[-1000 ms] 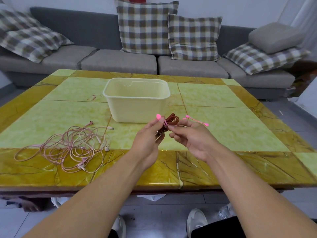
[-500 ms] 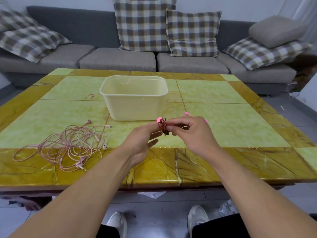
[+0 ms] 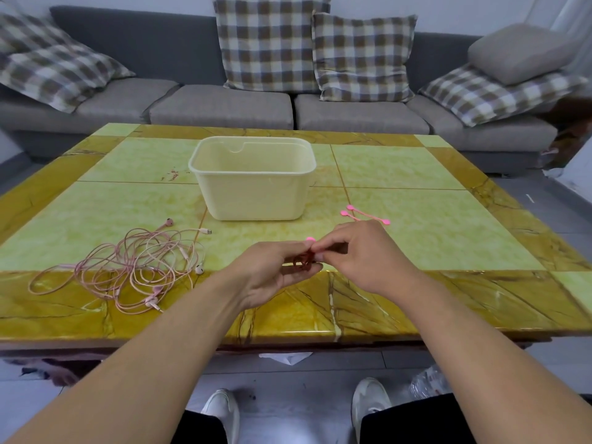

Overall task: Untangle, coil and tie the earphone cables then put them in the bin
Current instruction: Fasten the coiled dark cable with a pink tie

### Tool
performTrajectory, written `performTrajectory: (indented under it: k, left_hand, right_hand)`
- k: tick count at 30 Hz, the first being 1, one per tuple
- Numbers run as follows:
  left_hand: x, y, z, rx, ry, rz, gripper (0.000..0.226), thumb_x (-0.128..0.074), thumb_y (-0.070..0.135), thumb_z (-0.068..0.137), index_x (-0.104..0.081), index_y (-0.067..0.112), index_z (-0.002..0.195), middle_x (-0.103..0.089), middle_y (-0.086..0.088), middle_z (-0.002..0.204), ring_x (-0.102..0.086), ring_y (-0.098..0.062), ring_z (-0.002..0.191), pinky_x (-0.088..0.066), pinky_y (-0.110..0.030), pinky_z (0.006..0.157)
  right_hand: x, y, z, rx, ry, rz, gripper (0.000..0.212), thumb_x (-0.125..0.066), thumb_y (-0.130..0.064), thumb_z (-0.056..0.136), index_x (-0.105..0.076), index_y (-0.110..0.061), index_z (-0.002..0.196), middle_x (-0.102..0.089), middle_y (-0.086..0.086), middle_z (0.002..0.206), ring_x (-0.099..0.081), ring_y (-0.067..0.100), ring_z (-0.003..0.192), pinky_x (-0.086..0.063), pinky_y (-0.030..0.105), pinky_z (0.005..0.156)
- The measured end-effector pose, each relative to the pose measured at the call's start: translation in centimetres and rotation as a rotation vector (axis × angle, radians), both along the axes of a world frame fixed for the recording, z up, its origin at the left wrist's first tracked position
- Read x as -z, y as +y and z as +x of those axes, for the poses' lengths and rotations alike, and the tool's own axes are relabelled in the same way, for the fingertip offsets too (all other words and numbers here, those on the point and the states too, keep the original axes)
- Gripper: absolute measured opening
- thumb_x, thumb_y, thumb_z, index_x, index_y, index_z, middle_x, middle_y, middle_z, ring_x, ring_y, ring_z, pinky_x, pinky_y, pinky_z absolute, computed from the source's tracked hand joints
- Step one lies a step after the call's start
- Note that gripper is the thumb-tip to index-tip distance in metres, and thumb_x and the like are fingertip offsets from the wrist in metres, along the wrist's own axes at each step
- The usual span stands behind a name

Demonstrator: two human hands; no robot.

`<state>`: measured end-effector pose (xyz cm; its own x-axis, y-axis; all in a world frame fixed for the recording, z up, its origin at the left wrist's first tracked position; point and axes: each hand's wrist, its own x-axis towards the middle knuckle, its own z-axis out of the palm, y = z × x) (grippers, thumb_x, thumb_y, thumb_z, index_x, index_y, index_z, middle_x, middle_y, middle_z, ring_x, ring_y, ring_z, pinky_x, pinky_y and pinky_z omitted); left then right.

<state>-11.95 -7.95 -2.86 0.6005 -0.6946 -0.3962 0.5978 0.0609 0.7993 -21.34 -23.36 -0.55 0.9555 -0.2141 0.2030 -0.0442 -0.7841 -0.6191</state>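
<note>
Both hands meet over the near edge of the counter point(image 3: 416, 225). Left hand point(image 3: 272, 277) holds a small dark red coiled cable point(image 3: 301, 261), fingers curled under it. Right hand point(image 3: 362, 254) pinches the coil from the right, thumb and forefinger pressed together at a pink tie point(image 3: 310, 240) whose round end pokes up above the coil. Coil is in the air, clear of the counter. Cream bin point(image 3: 253, 190) sits at counter centre, beyond the hands. Two spare pink ties point(image 3: 365, 215) lie just right of the bin. Tangled pink earphone cables point(image 3: 128, 267) lie on the counter, well left of the hands. Grey sofa point(image 3: 224, 104) with checked cushions behind.
</note>
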Motion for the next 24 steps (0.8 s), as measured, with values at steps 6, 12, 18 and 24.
performTrajectory:
  k: [6,12,18,24]
  left_hand:
    - [0.4,0.0,0.1,-0.032,-0.124,0.026,0.022,-0.068,-0.002,0.089,-0.071,-0.010,0.109,-0.074,-0.025,0.101,-0.072,-0.025,0.082,-0.062,-0.027,0.074]
    - [0.8,-0.8,-0.4,-0.115,-0.335,0.099,0.008,-0.074,0.001,0.087,-0.079,0.000,0.093,-0.075,-0.025,0.093,-0.067,-0.026,0.077,-0.063,-0.035,0.081]
    - [1.1,-1.0,-0.3,-0.181,-0.337,0.130,0.006,-0.077,0.004,0.085,-0.080,0.000,0.088,-0.075,-0.026,0.090,-0.070,-0.027,0.078,-0.062,-0.037,0.085]
    - [1.0,-0.5,0.0,-0.110,-0.209,0.116,0.013,-0.076,0.004,0.085,-0.078,-0.007,0.091,-0.075,-0.022,0.090,-0.068,-0.022,0.075,-0.060,-0.026,0.072]
  right_hand:
    - [-0.2,0.1,-0.2,0.134,0.070,0.444,0.011,-0.084,-0.006,0.080,-0.079,-0.013,0.086,-0.077,0.003,0.073,-0.072,0.012,0.069,-0.061,0.029,0.072]
    - [0.2,0.7,0.3,0.272,0.165,0.494,0.007,-0.077,-0.009,0.086,-0.076,-0.016,0.087,-0.074,0.005,0.078,-0.063,0.008,0.064,-0.053,0.028,0.066]
    - [-0.1,0.2,0.6,0.194,0.191,0.847,0.007,-0.079,-0.004,0.084,-0.079,-0.004,0.091,-0.078,0.010,0.084,-0.070,0.015,0.073,-0.059,0.024,0.071]
    - [0.5,0.2,0.4,0.119,0.187,0.618,0.020,-0.081,0.001,0.081,-0.081,-0.011,0.097,-0.078,0.006,0.077,-0.073,0.014,0.072,-0.061,0.023,0.072]
